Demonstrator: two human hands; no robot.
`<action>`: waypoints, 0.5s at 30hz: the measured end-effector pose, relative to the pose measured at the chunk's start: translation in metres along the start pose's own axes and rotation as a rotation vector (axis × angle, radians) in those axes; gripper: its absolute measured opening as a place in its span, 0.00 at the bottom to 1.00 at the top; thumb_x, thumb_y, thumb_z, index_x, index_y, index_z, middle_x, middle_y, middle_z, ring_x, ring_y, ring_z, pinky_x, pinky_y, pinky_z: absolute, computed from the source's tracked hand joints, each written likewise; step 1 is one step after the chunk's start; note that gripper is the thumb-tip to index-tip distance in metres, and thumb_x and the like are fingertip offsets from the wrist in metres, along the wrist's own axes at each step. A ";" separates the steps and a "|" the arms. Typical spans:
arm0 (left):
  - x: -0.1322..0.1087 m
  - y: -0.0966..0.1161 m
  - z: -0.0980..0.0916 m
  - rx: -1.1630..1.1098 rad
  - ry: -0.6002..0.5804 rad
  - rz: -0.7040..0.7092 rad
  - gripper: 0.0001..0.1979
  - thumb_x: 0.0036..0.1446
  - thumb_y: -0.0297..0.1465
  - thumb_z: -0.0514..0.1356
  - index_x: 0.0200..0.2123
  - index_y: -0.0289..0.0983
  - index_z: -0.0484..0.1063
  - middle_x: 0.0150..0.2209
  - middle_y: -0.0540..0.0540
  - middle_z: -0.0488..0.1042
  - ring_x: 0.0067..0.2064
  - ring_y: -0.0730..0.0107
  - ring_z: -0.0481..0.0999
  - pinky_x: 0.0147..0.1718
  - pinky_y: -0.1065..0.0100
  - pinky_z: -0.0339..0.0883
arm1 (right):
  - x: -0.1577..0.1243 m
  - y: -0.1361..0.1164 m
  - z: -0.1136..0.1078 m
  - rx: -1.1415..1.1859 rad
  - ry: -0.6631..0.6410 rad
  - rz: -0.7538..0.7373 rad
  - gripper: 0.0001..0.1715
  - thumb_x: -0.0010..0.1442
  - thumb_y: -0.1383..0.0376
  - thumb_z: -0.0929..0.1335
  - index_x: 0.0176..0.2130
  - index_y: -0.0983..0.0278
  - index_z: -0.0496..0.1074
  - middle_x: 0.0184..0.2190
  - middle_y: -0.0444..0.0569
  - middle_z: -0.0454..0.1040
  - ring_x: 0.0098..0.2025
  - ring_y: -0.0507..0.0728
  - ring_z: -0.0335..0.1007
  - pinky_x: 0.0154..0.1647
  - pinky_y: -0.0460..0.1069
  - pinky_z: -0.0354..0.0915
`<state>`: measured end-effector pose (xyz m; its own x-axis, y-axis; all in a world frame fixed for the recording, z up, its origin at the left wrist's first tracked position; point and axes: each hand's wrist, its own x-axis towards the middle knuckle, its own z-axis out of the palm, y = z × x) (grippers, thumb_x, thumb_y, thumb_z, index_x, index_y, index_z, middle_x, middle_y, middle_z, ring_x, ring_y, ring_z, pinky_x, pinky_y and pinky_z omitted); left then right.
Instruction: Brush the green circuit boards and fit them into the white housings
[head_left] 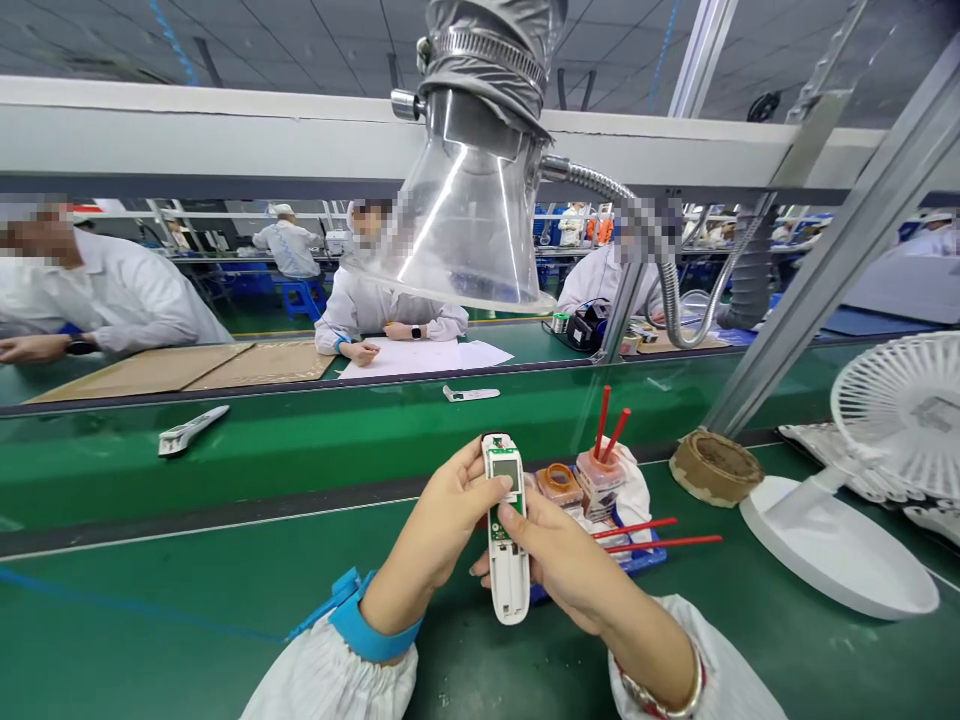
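Between my two hands is a white handheld device housing [510,590], held upright over the bench, with a green circuit board and a small grey display [506,470] showing in its open face. My left hand [454,495] grips its upper left side, thumb by the lower edge of the display. From the right, my right hand [559,550] wraps round it, its thumb pressed on the board just below. The fingers behind the housing are partly hidden. A blue wrist strap [375,620] circles my left wrist.
Behind my right hand, a blue tray [649,558] holds small jars [600,480] and red sticks [656,543]. A white fan [847,560] and a brown round block [716,465] stand right. Housing parts [191,430] lie on the green conveyor [337,440]. A clear extraction hood [469,220] hangs overhead. Co-workers sit opposite.
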<state>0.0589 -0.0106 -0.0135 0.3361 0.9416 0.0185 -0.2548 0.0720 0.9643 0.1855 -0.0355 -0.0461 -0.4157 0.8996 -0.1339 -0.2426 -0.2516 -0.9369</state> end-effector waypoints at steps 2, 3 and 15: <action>-0.001 -0.002 0.001 0.034 0.020 0.014 0.23 0.52 0.30 0.61 0.52 0.36 0.62 0.36 0.46 0.74 0.28 0.78 0.69 0.19 0.80 0.60 | 0.002 0.003 -0.002 -0.056 0.030 -0.007 0.33 0.54 0.45 0.66 0.48 0.65 0.60 0.28 0.47 0.70 0.27 0.54 0.72 0.22 0.45 0.66; -0.001 -0.004 0.002 0.052 0.030 0.018 0.24 0.53 0.33 0.61 0.53 0.37 0.61 0.35 0.47 0.74 0.26 0.78 0.68 0.16 0.80 0.59 | 0.003 0.004 -0.003 -0.078 0.043 -0.014 0.33 0.55 0.44 0.66 0.48 0.66 0.60 0.26 0.46 0.70 0.26 0.53 0.70 0.22 0.43 0.64; -0.019 -0.006 0.010 0.082 0.127 0.138 0.27 0.52 0.36 0.61 0.53 0.38 0.60 0.30 0.50 0.72 0.14 0.84 0.58 0.07 0.78 0.51 | -0.001 0.020 0.013 -0.182 0.082 -0.276 0.27 0.62 0.50 0.62 0.53 0.64 0.58 0.29 0.46 0.70 0.23 0.49 0.63 0.23 0.44 0.61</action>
<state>0.0632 -0.0322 -0.0167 0.1849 0.9749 0.1238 -0.2143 -0.0830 0.9732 0.1696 -0.0457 -0.0609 -0.2829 0.9523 0.1142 -0.1725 0.0666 -0.9828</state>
